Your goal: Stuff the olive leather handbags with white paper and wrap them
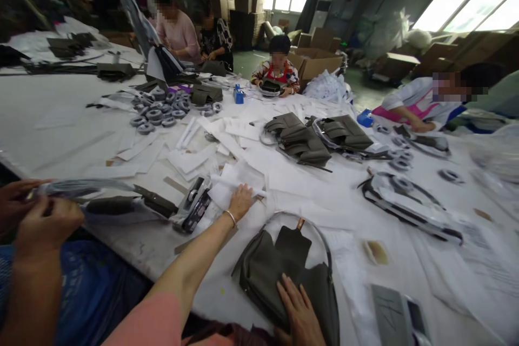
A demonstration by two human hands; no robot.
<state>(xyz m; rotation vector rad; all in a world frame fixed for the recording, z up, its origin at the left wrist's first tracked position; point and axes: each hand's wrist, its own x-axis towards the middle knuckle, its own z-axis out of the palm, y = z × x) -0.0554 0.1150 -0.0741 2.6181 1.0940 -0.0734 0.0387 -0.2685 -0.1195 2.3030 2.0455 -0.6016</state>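
My left hand (240, 201), with a bracelet at the wrist, reaches out over loose white paper sheets (231, 181). Its fingers are stretched out and seem to touch the paper. My right hand (299, 305) lies flat on a dark olive handbag (267, 270), fingers extended. The bag rests on the table just in front of me, with its flap (292, 243) turned up and its wrapped handle arching behind. Left of my reaching arm stands a tape dispenser (193, 205).
At the left, a co-worker's hands (51, 219) hold a plastic-wrapped strap of another bag (117, 205). Farther over the white table (65, 146) lie several grey rolls (156, 111) and more olive bags (302, 140). Other people work along the far side. A grey box (389, 313) sits at right.
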